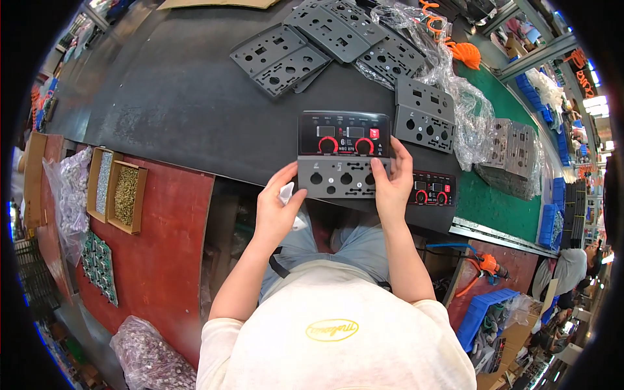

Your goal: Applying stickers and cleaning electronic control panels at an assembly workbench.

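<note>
A dark grey bent metal front panel (331,165) is held before me at the table's near edge. Its far face carries a black and red printed overlay (344,123); round and slotted holes show in the bare near face. My right hand (393,185) grips its right edge, thumb on top. My left hand (276,205) is closed at its left edge, with a small white scrap (286,193) between thumb and fingers. Whether the scrap is paper or film I cannot tell. Right of my right hand lies another panel with a black and red face (432,188).
Several bare grey panels (279,58) lie at the far side, beside crumpled clear plastic wrap (465,110). Wrapped panels (510,156) are stacked on a green mat (487,211). Cardboard trays of small metal parts (127,195) and green circuit boards (97,266) sit left; an orange power tool (489,265) lies right.
</note>
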